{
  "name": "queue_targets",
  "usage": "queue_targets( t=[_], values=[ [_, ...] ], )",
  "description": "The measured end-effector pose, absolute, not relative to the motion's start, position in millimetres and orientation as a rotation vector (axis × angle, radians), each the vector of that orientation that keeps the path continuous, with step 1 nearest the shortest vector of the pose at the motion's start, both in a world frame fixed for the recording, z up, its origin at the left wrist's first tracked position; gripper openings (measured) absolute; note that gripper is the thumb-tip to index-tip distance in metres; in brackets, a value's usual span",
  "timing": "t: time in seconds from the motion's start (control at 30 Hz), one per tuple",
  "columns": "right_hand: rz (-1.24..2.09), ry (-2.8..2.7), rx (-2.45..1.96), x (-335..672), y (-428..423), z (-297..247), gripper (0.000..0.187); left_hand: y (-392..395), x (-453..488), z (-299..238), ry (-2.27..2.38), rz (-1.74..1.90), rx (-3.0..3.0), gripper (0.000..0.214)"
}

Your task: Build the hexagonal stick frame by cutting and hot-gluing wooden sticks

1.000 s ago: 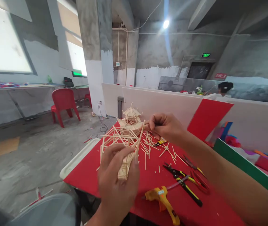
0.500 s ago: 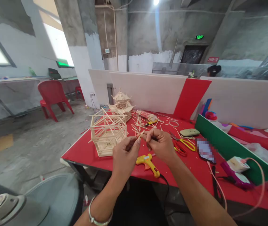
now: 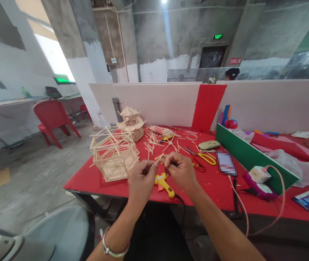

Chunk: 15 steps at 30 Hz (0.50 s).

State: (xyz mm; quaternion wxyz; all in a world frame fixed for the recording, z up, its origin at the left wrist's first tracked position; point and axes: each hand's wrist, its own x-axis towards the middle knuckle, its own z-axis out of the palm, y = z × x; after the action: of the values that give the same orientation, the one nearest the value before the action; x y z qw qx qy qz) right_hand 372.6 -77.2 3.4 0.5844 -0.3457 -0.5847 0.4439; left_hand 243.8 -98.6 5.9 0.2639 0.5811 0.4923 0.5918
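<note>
My left hand (image 3: 142, 177) and my right hand (image 3: 180, 169) meet above the near edge of the red table (image 3: 214, 195). Both pinch a short thin wooden stick (image 3: 160, 157) between fingertips. A yellow glue gun (image 3: 164, 183) lies on the table just under the hands. To the left stands an open-frame house of wooden sticks (image 3: 114, 154). Behind it stands a small finished stick pagoda (image 3: 130, 121). Loose sticks (image 3: 157, 139) are scattered behind the hands.
Yellow-handled scissors (image 3: 205, 156), red-handled pliers (image 3: 196, 164), a green board (image 3: 252, 156), a purple device with a pink cable (image 3: 263, 183) and red paper lie right. White partitions back the table. A red chair (image 3: 52, 117) stands left. Another person's head (image 3: 232, 73) shows beyond.
A second ago my left hand held up the stick frame; it now stands on the table. Both hands came together on one stick. The view swung right and down.
</note>
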Motion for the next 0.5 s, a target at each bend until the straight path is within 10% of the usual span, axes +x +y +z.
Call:
queue_targets(
  t=[0.33, 0.5],
  values=[
    [0.423, -1.858, -1.760, 476.2, -33.1, -49.3, 0.032, -70.1, 258.0, -10.1, 1.379, 1.522, 1.486, 0.023],
    [0.421, -2.128, -1.944, 488.0, -7.6, -86.2, 0.073, -53.0, 262.8, -17.2, 1.370, 1.472, 1.429, 0.023]
  ],
)
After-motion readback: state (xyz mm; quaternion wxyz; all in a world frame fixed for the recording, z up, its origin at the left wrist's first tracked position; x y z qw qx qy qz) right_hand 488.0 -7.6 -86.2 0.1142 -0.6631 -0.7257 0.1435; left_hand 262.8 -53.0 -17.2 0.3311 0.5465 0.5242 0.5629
